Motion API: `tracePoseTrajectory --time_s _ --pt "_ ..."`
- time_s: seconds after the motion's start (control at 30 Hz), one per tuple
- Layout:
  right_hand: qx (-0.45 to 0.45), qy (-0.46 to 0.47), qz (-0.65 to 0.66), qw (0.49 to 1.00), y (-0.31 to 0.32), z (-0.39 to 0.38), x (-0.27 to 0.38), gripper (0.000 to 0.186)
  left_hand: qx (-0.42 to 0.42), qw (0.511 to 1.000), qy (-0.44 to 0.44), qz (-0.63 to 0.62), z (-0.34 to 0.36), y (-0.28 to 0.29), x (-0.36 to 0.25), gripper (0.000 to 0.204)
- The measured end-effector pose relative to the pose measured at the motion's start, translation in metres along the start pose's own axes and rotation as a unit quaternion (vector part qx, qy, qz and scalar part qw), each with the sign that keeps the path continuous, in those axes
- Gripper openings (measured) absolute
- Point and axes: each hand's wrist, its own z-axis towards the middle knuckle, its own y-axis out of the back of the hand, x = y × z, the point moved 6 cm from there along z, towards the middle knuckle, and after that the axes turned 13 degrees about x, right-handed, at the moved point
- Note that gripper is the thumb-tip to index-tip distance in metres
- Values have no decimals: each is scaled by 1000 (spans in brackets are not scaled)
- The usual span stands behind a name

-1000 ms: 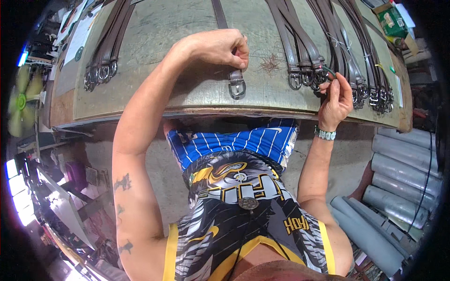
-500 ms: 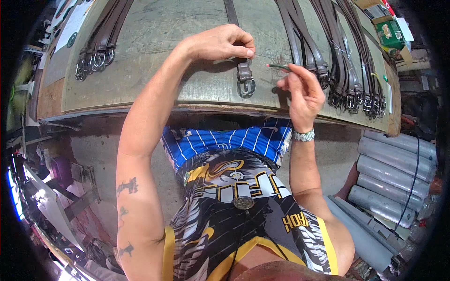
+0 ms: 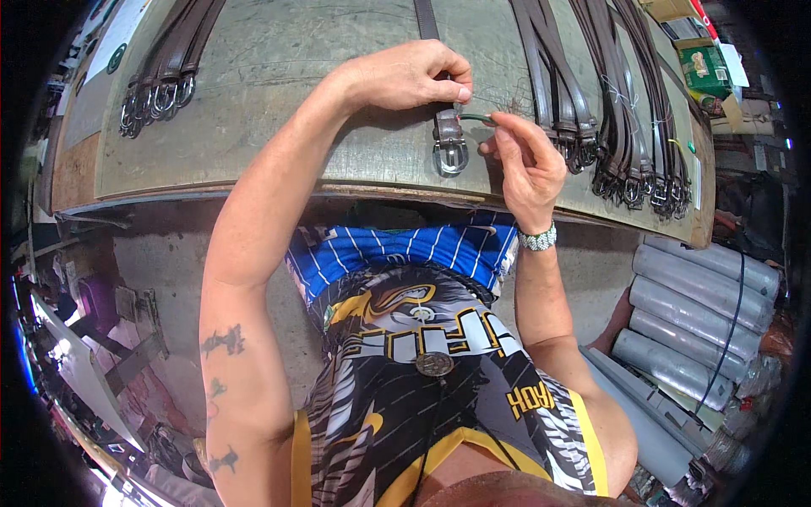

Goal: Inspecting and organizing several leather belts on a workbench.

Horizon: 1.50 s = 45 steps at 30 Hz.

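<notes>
A dark brown leather belt [image 3: 449, 127] lies lengthwise on the table, its silver buckle [image 3: 452, 158] toward me. My left hand [image 3: 414, 74] rests across the belt above the buckle, thumb and forefinger pinched at the strap's right edge. Something small and pale shows under those fingertips, too tiny to make out. Just right of the buckle, my right hand [image 3: 532, 165] pinches a thin, dark green, curved stick [image 3: 478, 118] with a reddish tip. That tip meets the belt's right edge, close below my left fingertips.
Bundles of brown buckled belts lie at the left [image 3: 160, 93] and right [image 3: 625, 152] of the worn wooden table [image 3: 279, 76]. Dark loose threads [image 3: 507, 101] lie near my right hand. A green box [image 3: 706, 69] stands at the far right. Wrapped silver rolls [image 3: 684, 325] are stacked below.
My right hand has moved left, bringing the green stick's tip from open space to the belt's edge. My left hand stays pinched over the strap. The whole view has shifted slightly.
</notes>
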Motion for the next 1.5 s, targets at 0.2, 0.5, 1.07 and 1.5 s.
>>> tracePoseTrajectory --time_s 0.2,0.5,1.07,1.5 --pt "3 2 6 1000 0 1 -2 17 2 1000 -17 3 4 0 0 27" --pt "9 2 0 1000 -2 2 -4 16 22 1000 10 14 2 0 -1 25" --pt "-116 32 85 989 23 -11 -10 22 -95 991 6 -91 3 11 -2 27" --pt "-215 69 151 962 58 -30 -30 22 -117 942 73 305 27 26 -14 31"
